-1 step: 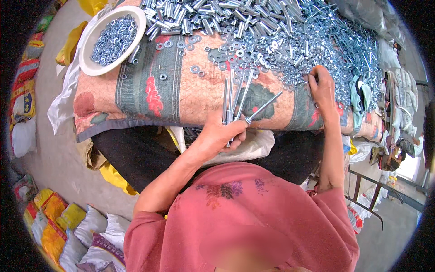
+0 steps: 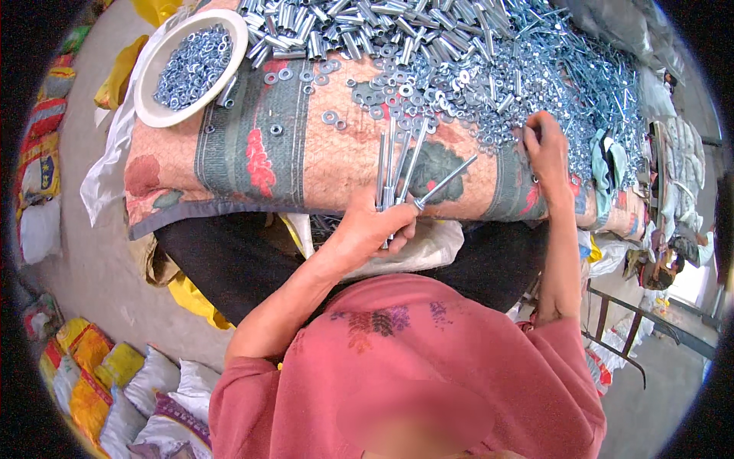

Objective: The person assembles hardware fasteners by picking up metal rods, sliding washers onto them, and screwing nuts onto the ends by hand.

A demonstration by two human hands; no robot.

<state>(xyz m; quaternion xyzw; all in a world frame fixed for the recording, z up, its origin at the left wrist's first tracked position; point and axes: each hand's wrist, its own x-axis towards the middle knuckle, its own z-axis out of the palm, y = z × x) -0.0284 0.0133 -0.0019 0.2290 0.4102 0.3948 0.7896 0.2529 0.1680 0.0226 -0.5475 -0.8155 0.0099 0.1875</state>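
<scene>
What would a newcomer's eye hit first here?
Probably the glittering heap of silver metal tubes across the top, on a pink-and-green floral cloth. Then the fan of long, thin silver metal rods in the left hand near centre, and the round white bowl of small metal rings at upper left.

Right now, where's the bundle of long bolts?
Head view, near the centre: the bundle of long bolts is in the left hand, fanned out over the near edge of the patterned cloth, left of the right hand.
</scene>
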